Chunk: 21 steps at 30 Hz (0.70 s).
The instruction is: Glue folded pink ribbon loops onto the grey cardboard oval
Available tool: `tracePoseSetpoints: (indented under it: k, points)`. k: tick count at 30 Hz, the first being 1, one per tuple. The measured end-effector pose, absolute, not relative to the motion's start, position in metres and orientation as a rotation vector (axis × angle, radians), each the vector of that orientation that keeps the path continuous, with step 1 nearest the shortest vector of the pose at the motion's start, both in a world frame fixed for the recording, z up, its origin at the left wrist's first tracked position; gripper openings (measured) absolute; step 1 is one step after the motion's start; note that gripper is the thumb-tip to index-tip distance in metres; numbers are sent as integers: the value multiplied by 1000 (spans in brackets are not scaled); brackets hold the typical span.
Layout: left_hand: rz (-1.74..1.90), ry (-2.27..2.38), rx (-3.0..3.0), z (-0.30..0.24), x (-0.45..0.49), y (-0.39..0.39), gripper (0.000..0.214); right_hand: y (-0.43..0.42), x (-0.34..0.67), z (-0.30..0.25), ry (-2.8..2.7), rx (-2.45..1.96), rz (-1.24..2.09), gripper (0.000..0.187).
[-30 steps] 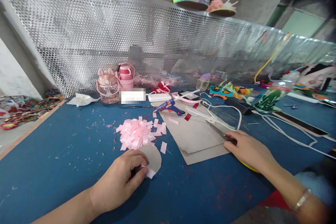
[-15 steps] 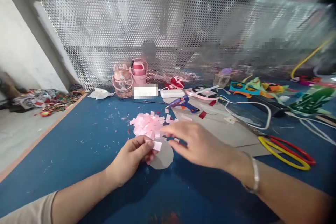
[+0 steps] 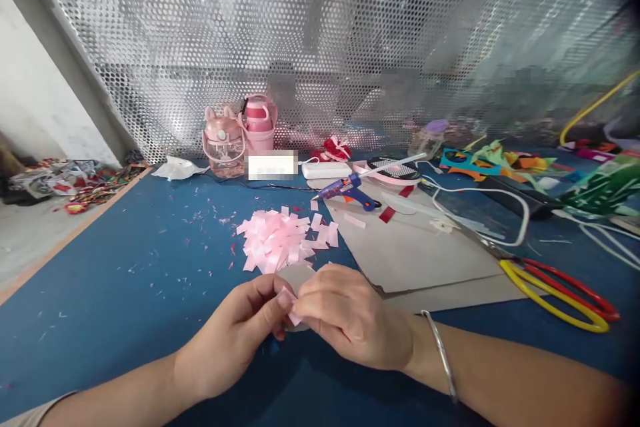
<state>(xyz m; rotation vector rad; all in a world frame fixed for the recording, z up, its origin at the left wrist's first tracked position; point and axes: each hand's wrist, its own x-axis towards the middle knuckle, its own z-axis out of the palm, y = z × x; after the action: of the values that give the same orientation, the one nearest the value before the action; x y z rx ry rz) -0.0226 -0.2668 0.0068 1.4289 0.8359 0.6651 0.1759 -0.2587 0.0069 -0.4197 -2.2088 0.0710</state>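
Note:
My left hand (image 3: 235,327) is closed, its thumb and index finger pinching a small pink ribbon piece (image 3: 285,297). Closed fingers of my right hand (image 3: 350,313) meet the same piece from the other side. Beneath both hands is a round grey cardboard disc (image 3: 295,273), mostly covered by my fingers; whether my left fingers also grip it I cannot tell. Just beyond the disc lies a heap of pink ribbon pieces (image 3: 275,240), with some loose ones spread to its right.
A blue glue gun (image 3: 347,190) lies on grey cardboard (image 3: 405,253). Scissors (image 3: 560,293) with yellow and red handles are at the right. Pink bottles (image 3: 225,143) stand at the back before a perforated metal screen (image 3: 330,33). White cables (image 3: 520,213) run along the right.
My right hand has come in from the right to the pink piece and closed on it. The piece is now tilted. The camera view has dipped slightly.

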Motion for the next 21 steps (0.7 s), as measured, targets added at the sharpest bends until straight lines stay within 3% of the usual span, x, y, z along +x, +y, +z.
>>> tracePoseSetpoints:
  k: [4,8,14,16,21]
  points:
    - [604,909,2063,7,-26,-270,27,-261,179,8,-2140,-457,-2,8]
    - [435,969,2349,11,-30,-273,29,-261,183,9,-2095,-473,-51,6]
    - [670,1026,1414,10,-21,-275,48,-259,182,7,-2041,-487,-81,5]
    - [722,982,1126,9,-16,-274,45,-260,181,7,-2057,-483,-53,5]
    - [828,887,1051,6,-15,-275,39,-261,179,8,-2098,-514,25,10]
